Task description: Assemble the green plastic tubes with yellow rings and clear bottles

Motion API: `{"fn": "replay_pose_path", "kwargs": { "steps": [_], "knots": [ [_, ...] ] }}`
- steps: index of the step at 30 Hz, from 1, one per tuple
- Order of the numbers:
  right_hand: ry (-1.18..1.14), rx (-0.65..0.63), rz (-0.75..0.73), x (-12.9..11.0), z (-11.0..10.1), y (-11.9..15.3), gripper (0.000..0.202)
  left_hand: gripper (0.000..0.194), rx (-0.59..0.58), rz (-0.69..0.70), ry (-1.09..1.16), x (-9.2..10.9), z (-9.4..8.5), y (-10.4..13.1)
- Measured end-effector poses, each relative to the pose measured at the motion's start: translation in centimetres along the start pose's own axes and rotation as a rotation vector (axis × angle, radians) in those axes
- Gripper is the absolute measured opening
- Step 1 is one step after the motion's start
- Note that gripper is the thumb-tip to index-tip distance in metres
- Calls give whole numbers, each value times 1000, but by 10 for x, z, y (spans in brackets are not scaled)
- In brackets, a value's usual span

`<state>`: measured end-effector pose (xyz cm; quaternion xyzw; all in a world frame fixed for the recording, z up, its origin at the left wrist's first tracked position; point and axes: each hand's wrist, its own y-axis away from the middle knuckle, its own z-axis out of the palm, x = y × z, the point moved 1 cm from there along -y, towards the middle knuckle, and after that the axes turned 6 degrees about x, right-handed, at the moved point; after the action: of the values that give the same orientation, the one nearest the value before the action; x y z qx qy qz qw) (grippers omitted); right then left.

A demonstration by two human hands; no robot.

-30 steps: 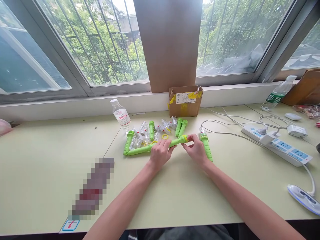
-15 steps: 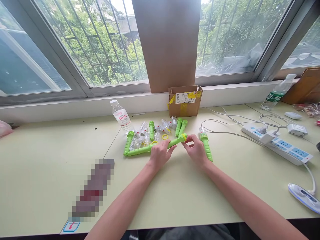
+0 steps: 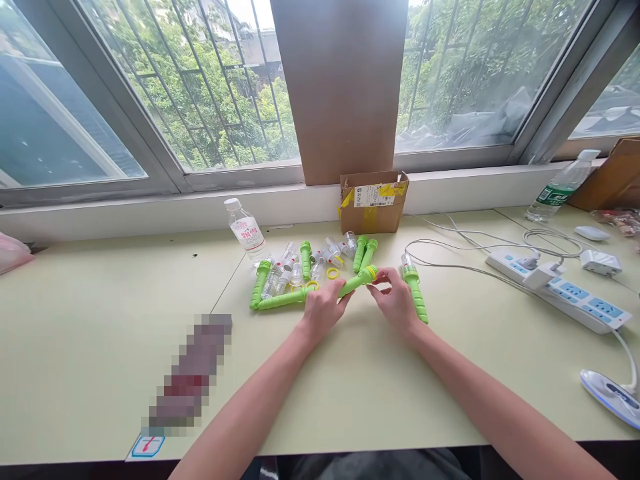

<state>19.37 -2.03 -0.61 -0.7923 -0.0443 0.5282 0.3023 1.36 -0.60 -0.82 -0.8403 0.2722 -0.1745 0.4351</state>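
My left hand point(image 3: 323, 308) is wrapped round a green ribbed plastic handle point(image 3: 354, 284), which points up to the right. At its far end sits a yellow ring point(image 3: 371, 273), with the fingertips of my right hand point(image 3: 395, 299) pinched at its edge. Left of my left hand lies another green length point(image 3: 283, 299); my hand hides whether it joins the held handle. Just beyond are clear plastic tubes point(image 3: 296, 273), a loose yellow ring point(image 3: 333, 273) and more green handles point(image 3: 305, 260). One green handle with a clear top point(image 3: 415, 293) lies beside my right hand.
A water bottle point(image 3: 247, 230) and an open cardboard box point(image 3: 373, 210) stand at the back. To the right are a power strip point(image 3: 565, 290), cables, a white adapter point(image 3: 601, 263) and a second bottle point(image 3: 560, 190). A blurred dark patch point(image 3: 193, 373) covers something at the left.
The whole view has shifted slightly to the right. Both hands keep the same hold on the handle and its ring, with hardly any other movement.
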Motion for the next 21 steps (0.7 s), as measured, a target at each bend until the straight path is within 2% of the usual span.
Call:
{"fn": "replay_pose_path", "kwargs": {
  "steps": [7, 21],
  "knots": [
    [-11, 0, -9, 3, 0, -1, 20, 20, -3, 46, 18, 0, -3, -1],
    [-21, 14, -15, 1, 0, 0, 21, 24, 15, 50, -15, 0, -6, -5]
  ]
}}
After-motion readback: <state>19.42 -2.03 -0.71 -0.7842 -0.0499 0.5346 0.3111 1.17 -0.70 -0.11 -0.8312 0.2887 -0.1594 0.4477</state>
